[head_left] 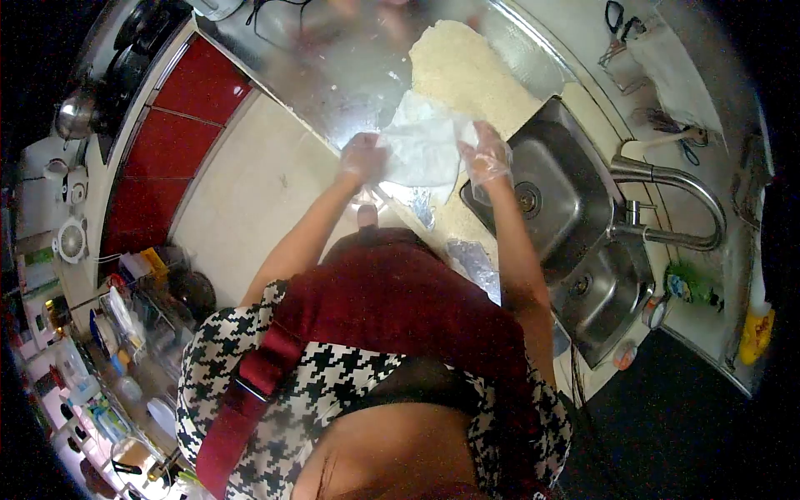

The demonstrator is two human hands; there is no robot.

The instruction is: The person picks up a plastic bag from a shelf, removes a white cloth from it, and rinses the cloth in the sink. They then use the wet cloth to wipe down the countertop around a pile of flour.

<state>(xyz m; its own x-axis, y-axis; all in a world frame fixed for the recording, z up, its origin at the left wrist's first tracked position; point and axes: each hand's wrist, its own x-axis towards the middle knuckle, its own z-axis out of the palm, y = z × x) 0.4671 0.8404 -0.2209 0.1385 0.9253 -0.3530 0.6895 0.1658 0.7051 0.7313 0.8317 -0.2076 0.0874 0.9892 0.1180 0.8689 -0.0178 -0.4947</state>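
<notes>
Both of my hands wear thin clear plastic gloves. A crumpled white cloth is spread between them at the counter's front edge. My left hand grips its left side, with the fingers closed on the edge. At the right side, beside the sink, my right hand is closed on the cloth too. Part of the fingers of each hand is hidden by the cloth and glare. Behind the cloth lies a beige speckled counter surface.
A double steel sink with a curved faucet stands to the right. Shiny metallic counter stretches to the back left. Silvery foil-like pieces lie near the front edge. Red cabinets line the left, above a crowded shelf.
</notes>
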